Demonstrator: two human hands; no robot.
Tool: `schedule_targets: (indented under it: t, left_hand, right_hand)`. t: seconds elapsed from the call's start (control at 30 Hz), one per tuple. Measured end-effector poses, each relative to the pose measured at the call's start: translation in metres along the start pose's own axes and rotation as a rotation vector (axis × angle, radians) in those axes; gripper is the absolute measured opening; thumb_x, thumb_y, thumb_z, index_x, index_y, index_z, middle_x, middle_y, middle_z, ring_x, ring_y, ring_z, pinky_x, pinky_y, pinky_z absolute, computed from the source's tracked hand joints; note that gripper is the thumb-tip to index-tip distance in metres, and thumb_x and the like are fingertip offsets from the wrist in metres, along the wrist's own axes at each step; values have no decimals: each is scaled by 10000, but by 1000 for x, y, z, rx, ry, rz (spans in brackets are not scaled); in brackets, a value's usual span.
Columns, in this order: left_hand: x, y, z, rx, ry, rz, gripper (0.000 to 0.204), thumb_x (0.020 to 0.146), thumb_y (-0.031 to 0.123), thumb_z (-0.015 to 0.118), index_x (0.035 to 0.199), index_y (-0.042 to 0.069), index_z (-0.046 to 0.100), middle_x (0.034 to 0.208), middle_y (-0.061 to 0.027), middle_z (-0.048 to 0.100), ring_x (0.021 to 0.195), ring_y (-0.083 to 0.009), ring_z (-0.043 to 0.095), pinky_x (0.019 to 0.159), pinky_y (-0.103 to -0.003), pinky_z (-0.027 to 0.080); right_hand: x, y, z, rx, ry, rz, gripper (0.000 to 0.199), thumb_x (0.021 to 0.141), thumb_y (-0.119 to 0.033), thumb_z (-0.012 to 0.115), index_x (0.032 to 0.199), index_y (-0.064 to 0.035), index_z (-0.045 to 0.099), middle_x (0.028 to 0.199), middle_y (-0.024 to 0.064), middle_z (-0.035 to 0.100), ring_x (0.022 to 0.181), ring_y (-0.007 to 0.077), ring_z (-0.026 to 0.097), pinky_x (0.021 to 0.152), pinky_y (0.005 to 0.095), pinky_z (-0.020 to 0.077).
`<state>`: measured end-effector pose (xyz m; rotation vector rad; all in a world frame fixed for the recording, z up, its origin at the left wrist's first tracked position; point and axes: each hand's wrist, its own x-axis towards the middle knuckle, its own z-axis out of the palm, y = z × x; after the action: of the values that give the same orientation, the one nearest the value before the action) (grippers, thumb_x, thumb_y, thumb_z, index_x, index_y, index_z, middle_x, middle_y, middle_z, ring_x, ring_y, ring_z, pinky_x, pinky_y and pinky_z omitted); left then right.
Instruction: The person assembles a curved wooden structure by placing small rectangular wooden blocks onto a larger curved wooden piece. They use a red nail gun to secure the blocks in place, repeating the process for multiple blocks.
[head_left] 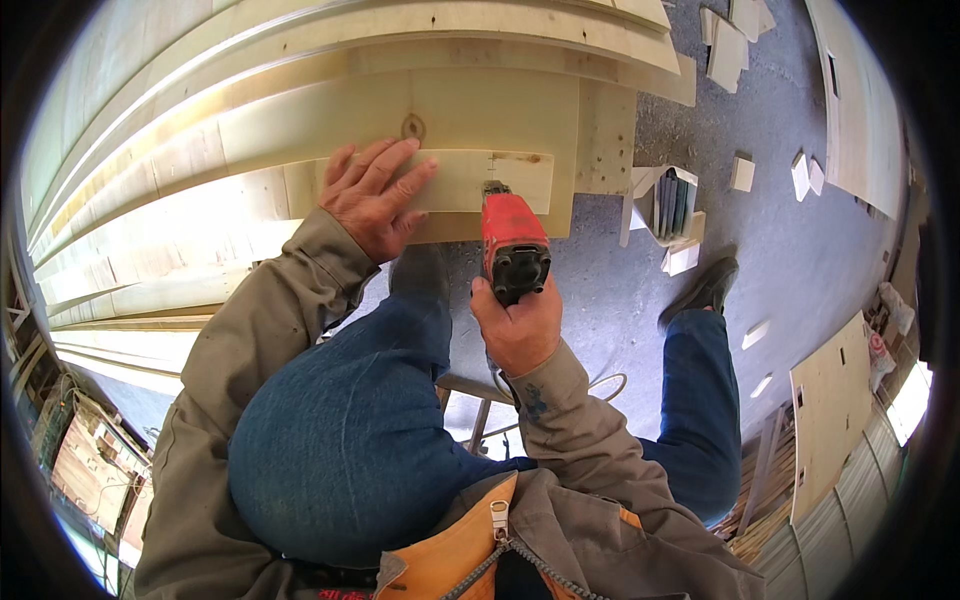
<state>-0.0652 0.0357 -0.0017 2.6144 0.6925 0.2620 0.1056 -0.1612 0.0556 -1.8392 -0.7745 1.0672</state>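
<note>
My right hand (527, 325) is wrapped round the handle of a red nail gun (515, 228) with a black end cap. The gun's nose rests at the lower part of a narrow pale board (525, 172), near its right end. A short dark line marks that board just above the nose. On the left part of the same board lies my left hand (375, 195), fingers stretched out and pressing flat. Beneath is a wider wooden panel (500, 105) with a dark knot. The gun's tip is partly hidden by its own body.
Long stacked boards (250, 45) spread across the upper left. Small wood offcuts (728, 55) lie on the grey floor to the right, near an open box (672, 205) with dark strips inside. A thin hose (610, 380) loops beside my right sleeve. A plywood sheet (832, 410) leans at the lower right.
</note>
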Motion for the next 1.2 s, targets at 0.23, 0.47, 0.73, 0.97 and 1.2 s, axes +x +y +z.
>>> schedule_targets:
  t: [0.23,0.47,0.73,0.97,1.2]
  left_hand:
    - [0,-2,1,14,10,24,657,825,261,820,1452,149,660,1519,-142,576,1388,-350,553,1168,-536,372]
    - [1,-1,1,-1,9,20,702,780,224,844,1454,154,658,1521,-140,574,1388,-355,552,1161,-534,382]
    - [-2,0,3,19,9,-34,712,753,248,887,1434,227,681,1520,-63,582,1408,-276,544,1162,-564,374]
    - [-2,-2,5,15,32,-18,706,766,276,880,1441,231,677,1527,-63,576,1412,-274,537,1168,-567,365]
    - [-1,-2,2,11,26,20,690,809,267,845,1464,167,653,1519,-131,579,1394,-335,554,1158,-531,386]
  right_hand:
    - [3,0,-2,-35,5,-80,390,874,-76,729,1255,-33,658,1184,194,673,1076,421,659,941,457,541]
    - [4,2,0,15,21,-58,386,875,-73,728,1253,-31,660,1171,194,677,1074,419,656,945,458,535]
    - [-6,2,-4,21,-21,17,395,885,-79,739,1268,-29,658,1215,190,670,1098,398,664,965,443,536]
    - [-11,3,-3,20,-7,-5,403,879,-69,746,1270,-30,653,1212,188,666,1077,382,677,940,430,548]
    - [-14,1,-2,4,2,-11,392,889,-69,753,1263,-20,643,1162,162,664,1034,327,666,915,405,545]
